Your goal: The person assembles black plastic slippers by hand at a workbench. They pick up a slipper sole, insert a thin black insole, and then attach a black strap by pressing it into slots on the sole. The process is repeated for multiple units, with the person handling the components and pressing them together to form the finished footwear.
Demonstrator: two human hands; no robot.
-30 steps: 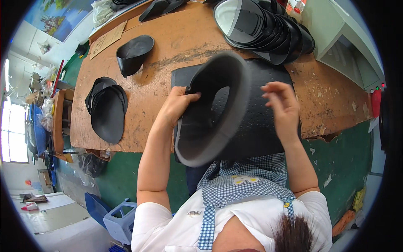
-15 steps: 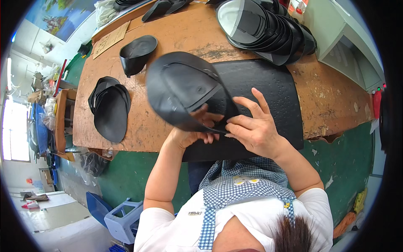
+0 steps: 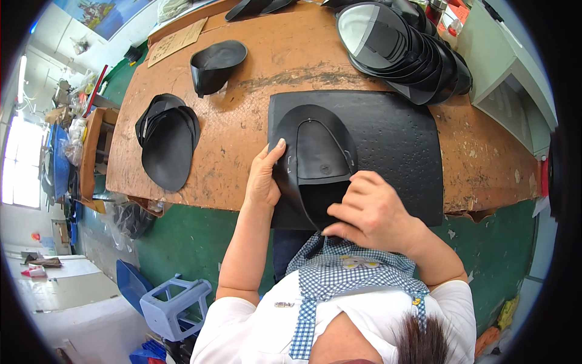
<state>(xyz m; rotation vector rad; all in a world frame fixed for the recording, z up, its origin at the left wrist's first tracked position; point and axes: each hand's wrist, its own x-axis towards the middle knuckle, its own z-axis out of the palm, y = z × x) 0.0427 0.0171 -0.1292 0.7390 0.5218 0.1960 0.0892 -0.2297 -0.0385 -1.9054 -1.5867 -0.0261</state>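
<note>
A black leather shoe upper (image 3: 322, 145) lies over the near left part of a black mat (image 3: 394, 158), its rounded toe pointing away from me and its opening toward me. My left hand (image 3: 265, 176) grips the upper's left side, the thumb resting on top and the other fingers mostly hidden. At the right edge of the opening, my right hand (image 3: 373, 212) has its fingers curled in and pinches the rim near the heel end. What lies inside the opening is dark and cannot be made out.
Several black uppers lie in a row (image 3: 412, 54) at the far right, beside a pale open-fronted cabinet (image 3: 506, 85). On the left of the wooden table (image 3: 242, 121) are a small stack of uppers (image 3: 168, 145) and a single one (image 3: 218, 64). A blue stool (image 3: 176, 306) stands on the floor.
The upper has come down onto the mat and turned so its toe points away. My left hand has moved from underneath to its left side; my right hand stays by the opening, its fingers now curled.
</note>
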